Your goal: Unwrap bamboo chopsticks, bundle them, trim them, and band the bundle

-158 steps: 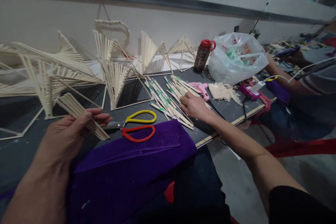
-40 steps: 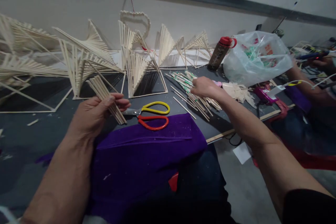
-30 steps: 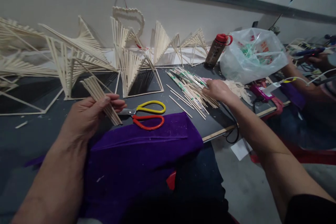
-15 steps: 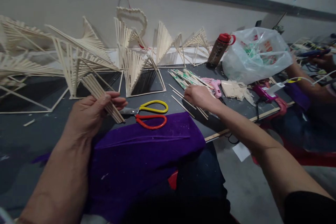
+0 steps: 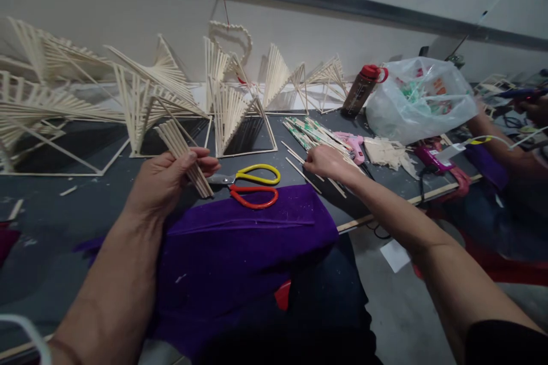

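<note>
My left hand (image 5: 165, 182) grips a bundle of thin wooden sticks (image 5: 174, 141), thumb across the front, the bundle slanting over the table. Farther right, my right hand (image 5: 325, 161) is closed with its fingertips down among loose wooden sticks (image 5: 302, 174); whatever it may pinch is hidden. Between the hands lies a pair of scissors (image 5: 253, 206) with one yellow and one red handle, blades pointing toward my left hand. Behind my right hand rests a pile of sticks in green-printed wrappers (image 5: 295, 132).
Several fan-shaped stick frames (image 5: 233, 120) line the wall. A purple cloth (image 5: 248, 256) drapes over the front edge. Beyond are a pink glue gun (image 5: 354, 145), a bottle (image 5: 358, 94), a plastic bag (image 5: 419, 111) and a magenta glue gun (image 5: 432, 158). Another person's arm (image 5: 499, 140) is at right.
The view has swung slightly left, so things sit a little farther right. My left hand still grips the bundle; my right hand stays low at the loose sticks.
</note>
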`<action>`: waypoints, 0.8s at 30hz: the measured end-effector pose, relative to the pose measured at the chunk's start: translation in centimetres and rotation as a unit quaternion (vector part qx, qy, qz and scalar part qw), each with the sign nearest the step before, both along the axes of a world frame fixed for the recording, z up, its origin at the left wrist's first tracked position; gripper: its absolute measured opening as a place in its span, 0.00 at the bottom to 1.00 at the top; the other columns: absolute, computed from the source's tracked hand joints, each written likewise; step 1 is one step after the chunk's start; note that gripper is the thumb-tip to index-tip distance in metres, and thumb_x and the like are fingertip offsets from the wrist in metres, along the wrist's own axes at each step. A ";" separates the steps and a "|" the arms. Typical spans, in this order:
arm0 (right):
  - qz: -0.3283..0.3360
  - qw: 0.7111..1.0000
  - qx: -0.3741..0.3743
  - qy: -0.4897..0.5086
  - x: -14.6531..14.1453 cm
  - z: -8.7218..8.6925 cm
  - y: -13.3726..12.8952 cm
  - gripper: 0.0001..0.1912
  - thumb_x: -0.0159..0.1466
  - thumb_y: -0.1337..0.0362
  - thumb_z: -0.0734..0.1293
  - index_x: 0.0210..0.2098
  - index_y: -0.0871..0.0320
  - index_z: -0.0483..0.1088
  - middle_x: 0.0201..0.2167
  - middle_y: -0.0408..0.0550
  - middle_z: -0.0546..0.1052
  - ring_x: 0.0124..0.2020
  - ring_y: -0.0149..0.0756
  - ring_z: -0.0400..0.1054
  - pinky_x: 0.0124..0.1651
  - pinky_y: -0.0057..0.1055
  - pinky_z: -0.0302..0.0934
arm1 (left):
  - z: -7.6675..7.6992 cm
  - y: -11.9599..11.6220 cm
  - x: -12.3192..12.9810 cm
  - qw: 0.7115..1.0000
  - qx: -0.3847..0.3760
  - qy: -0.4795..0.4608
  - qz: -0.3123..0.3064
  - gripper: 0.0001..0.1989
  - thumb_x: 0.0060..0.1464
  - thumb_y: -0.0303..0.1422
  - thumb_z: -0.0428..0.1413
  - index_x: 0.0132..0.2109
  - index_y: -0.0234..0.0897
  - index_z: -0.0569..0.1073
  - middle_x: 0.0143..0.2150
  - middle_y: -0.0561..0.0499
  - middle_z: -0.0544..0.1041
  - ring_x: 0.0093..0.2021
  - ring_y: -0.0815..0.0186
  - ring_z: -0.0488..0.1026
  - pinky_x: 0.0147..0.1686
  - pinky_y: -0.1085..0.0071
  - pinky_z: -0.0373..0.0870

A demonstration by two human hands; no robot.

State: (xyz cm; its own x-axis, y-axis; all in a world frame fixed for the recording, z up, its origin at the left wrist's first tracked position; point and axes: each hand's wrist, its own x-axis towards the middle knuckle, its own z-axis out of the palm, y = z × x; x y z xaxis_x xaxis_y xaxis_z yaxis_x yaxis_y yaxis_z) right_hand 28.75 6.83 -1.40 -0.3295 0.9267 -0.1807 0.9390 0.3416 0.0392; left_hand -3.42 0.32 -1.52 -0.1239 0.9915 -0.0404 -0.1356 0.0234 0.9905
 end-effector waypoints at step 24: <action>0.302 0.909 0.015 0.287 -14.4 8.4 -2.0 0.08 0.56 0.64 0.68 0.26 0.61 0.76 0.18 0.42 0.70 0.26 0.29 0.63 0.30 0.28 0.48 | 0.3 -0.7 -0.7 0.999 0.040 -0.028 -0.004 0.19 0.45 0.43 0.64 0.40 0.32 0.77 0.32 0.46 0.81 0.32 0.63 0.78 0.37 0.65 0.75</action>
